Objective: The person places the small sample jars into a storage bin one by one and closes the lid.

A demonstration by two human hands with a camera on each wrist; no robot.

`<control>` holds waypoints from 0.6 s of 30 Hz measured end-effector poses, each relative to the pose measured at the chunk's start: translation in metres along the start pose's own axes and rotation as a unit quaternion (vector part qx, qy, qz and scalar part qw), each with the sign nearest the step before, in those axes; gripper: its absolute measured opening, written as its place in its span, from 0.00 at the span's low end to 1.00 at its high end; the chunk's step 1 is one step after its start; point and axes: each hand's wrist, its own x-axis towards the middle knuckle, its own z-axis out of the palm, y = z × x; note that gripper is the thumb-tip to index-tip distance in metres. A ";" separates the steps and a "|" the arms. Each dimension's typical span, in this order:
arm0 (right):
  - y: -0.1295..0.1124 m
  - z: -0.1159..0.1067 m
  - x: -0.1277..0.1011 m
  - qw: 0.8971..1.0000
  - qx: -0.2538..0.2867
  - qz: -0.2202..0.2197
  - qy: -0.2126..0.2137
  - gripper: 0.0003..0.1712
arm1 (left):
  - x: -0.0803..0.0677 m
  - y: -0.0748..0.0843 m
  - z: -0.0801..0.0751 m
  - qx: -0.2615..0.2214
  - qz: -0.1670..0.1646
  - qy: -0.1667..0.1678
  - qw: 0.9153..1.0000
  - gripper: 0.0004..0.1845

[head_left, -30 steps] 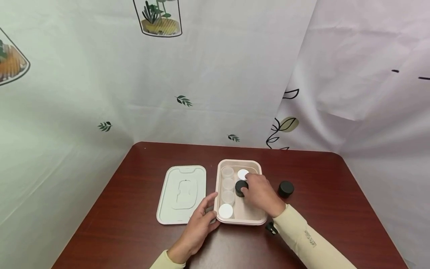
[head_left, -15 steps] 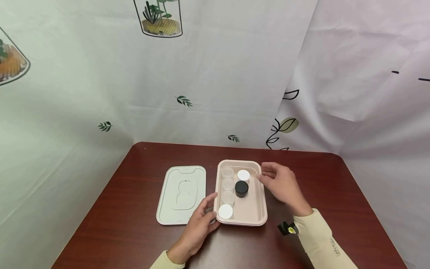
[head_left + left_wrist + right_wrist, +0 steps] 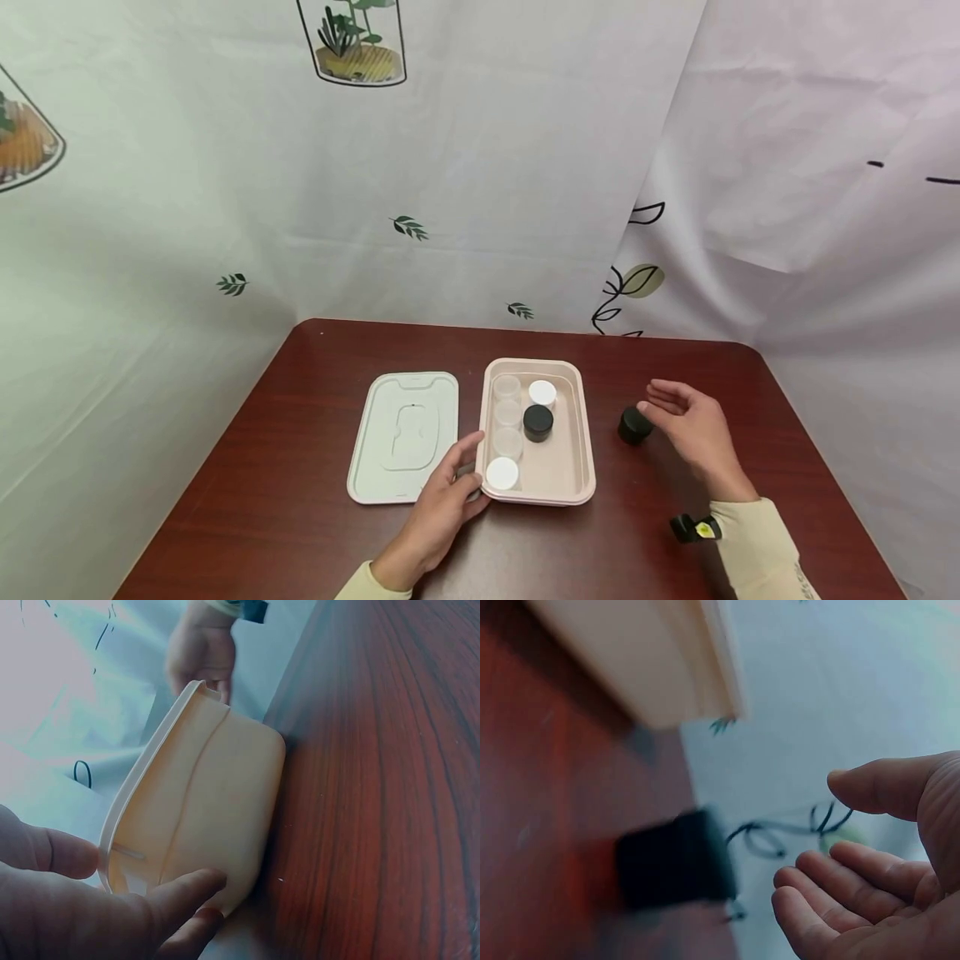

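**Right hand closing in on the loose black jar**

While the left hand (image 3: 442, 504) rests against the near-left corner of the pink tray (image 3: 586, 454), fingers laid straight along its wall and not curled round anything, the right hand (image 3: 693, 433) is out to the side with its grip open, fingers relaxed and spread, just beside the black jar (image 3: 634, 425) that stands alone on the bench (image 3: 300, 500). From where I'm standing it looks about touching the jar, but nothing is pinched; the right wrist view shows the palm empty and the jar (image 3: 676, 859) a bit apart from the fingers (image 3: 832, 900), though that shot is blurry.

Inside the tray: a row of three clear cups (image 3: 508, 413) down the left side with a white-lidded jar (image 3: 502, 473) at the near end, then another white jar (image 3: 542, 392) and a second black jar (image 3: 537, 422) next to them. The tray's lid (image 3: 405, 435) lies flat to the left, touching or nearly touching the tray.

What could go wrong, I reckon: that jar is small, round and smooth, so a sideways bump from the fingertips could send it skidding or tipping toward the right edge of the bench. A shallow pinch on the cap might slip. And the left hand only props the tray, so a clumsy drop-in could shove it or knock the cups.
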 end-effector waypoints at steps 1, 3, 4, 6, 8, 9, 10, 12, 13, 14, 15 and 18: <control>0.006 -0.001 -0.001 1.000 0.001 0.008 -0.001 0.38 | 0.000 0.000 0.000 0.000 0.000 0.000 1.000 0.35; 0.019 -0.002 -0.003 1.000 0.008 0.021 -0.007 0.39 | 0.000 0.000 0.000 0.001 0.001 0.000 1.000 0.35; 0.025 -0.002 -0.004 1.000 0.013 0.025 -0.011 0.39 | 0.000 0.000 0.000 0.002 0.001 0.000 1.000 0.35; 0.038 -0.001 -0.004 0.999 0.033 0.028 -0.023 0.41 | 0.000 0.000 0.000 0.002 0.001 0.001 1.000 0.35; 0.048 0.002 -0.004 0.997 0.057 0.028 -0.035 0.41 | 0.000 0.001 0.000 0.002 0.001 0.001 1.000 0.35; 0.052 0.003 -0.005 0.996 0.067 0.030 -0.042 0.42 | 0.000 0.001 0.000 0.002 0.001 0.000 1.000 0.35; 0.055 0.005 -0.005 0.996 0.074 0.033 -0.046 0.42 | 0.000 0.001 0.000 0.002 0.002 0.000 1.000 0.35; 0.059 0.008 -0.005 0.994 0.087 0.042 -0.054 0.42 | 0.000 0.001 0.000 0.002 0.002 0.000 1.000 0.35; 0.060 0.010 -0.006 0.993 0.091 0.046 -0.057 0.43 | 0.000 0.001 0.001 0.002 0.002 -0.001 1.000 0.35; 0.061 0.011 -0.006 0.993 0.094 0.049 -0.059 0.43 | 0.000 0.001 0.001 0.002 0.002 -0.001 1.000 0.35; 0.062 0.012 -0.006 0.992 0.097 0.049 -0.061 0.43 | 0.000 0.001 0.001 0.002 0.001 -0.001 1.000 0.35; 0.063 0.015 -0.006 0.992 0.099 0.041 -0.063 0.42 | 0.001 0.001 0.001 0.003 0.000 -0.002 1.000 0.35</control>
